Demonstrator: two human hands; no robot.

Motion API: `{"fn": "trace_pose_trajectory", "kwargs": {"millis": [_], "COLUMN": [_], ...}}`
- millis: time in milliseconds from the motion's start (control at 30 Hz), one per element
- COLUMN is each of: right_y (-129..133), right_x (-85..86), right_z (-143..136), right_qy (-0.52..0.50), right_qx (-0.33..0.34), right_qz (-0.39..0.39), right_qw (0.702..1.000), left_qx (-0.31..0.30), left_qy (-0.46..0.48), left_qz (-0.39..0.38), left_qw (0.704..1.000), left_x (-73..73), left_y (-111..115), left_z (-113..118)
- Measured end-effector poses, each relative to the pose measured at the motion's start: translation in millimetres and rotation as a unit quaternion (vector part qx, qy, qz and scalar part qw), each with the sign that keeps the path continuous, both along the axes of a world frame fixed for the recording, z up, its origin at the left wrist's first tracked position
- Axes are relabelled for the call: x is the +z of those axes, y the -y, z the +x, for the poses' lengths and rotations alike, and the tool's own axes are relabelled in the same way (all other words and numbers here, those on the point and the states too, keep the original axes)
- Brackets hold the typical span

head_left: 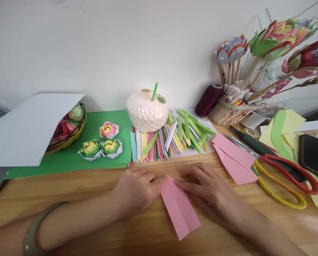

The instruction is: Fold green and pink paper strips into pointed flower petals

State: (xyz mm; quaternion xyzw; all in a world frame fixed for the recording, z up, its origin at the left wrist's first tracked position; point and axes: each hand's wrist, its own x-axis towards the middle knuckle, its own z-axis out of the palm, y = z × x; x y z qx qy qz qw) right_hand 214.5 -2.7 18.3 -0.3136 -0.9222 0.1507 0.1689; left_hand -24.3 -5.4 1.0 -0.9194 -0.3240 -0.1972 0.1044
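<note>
A creased strip of pink paper (pixel 180 209) lies at a slant on the wooden table between my hands, a lengthwise fold line down its middle. My left hand (pixel 139 190), with a bangle on the wrist, is closed with thumb and forefinger on the strip's upper left corner. At the upper right corner, the fingertips of my right hand (pixel 208 186) pinch the edge, the other fingers curled above the table. More pink paper pieces (pixel 236 160) lie to the right, partly under open scissors (pixel 281 163) with red and yellow handles.
Folded paper strips (pixel 172 138) lie behind my hands beside a white coconut-shaped object (pixel 148 110) with a green straw. Three paper flowers (pixel 111 146) sit on green sheets (pixel 68 164). At right stand a dark thread spool (pixel 209 100), a flower basket (pixel 228 113) and a phone (pixel 315 153).
</note>
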Motion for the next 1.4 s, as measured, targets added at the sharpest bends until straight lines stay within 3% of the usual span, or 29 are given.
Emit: {"fn": "trace_pose_trajectory", "kwargs": {"millis": [133, 233, 400, 500, 600, 700, 800, 1067, 1233, 1400], "right_y": [-0.6, 0.2, 4.4, 5.7, 6.5, 8.3, 10.5, 7.3, 3.1, 2.9], "right_x": [4.0, 10.9, 17.1, 11.4, 2.6, -5.0, -9.0, 1.5, 5.6, 3.9], "right_z": [4.5, 8.1, 5.6, 2.2, -0.1, -2.3, -4.6, -3.4, -1.3, -2.6], "right_qy": [-0.025, -0.042, -0.034, -0.053, -0.070, -0.076, -0.075, -0.067, -0.043, -0.033], "right_qx": [-0.012, -0.017, 0.062, 0.089, 0.056, 0.002, -0.016, 0.036, 0.023, 0.044], "right_qz": [-0.031, -0.100, -0.233, -0.223, -0.166, -0.082, -0.042, -0.059, -0.040, -0.105], "right_qw": [0.999, 0.994, 0.970, 0.969, 0.982, 0.994, 0.996, 0.995, 0.998, 0.993], "left_qx": [0.005, 0.005, -0.003, 0.008, 0.010, -0.028, -0.077, -0.108, -0.125, -0.139], "left_qy": [-0.003, -0.002, 0.001, 0.005, 0.042, 0.079, 0.079, 0.055, 0.070, 0.065], "left_qz": [-0.004, -0.009, -0.013, -0.026, 0.001, 0.047, 0.033, -0.006, -0.017, -0.016], "left_qw": [1.000, 1.000, 1.000, 1.000, 0.999, 0.995, 0.993, 0.993, 0.990, 0.988], "left_x": [-0.4, -0.5, -2.0, -2.7, -1.2, 1.4, 1.9, -3.8, 0.5, 3.4], "left_y": [-1.1, -3.0, -4.6, -5.4, -4.7, 0.1, 6.5, 8.6, 5.2, 7.6], "left_z": [-0.5, -0.9, -1.3, -0.5, 1.9, 6.0, 10.0, 9.6, 10.0, 10.6]}}
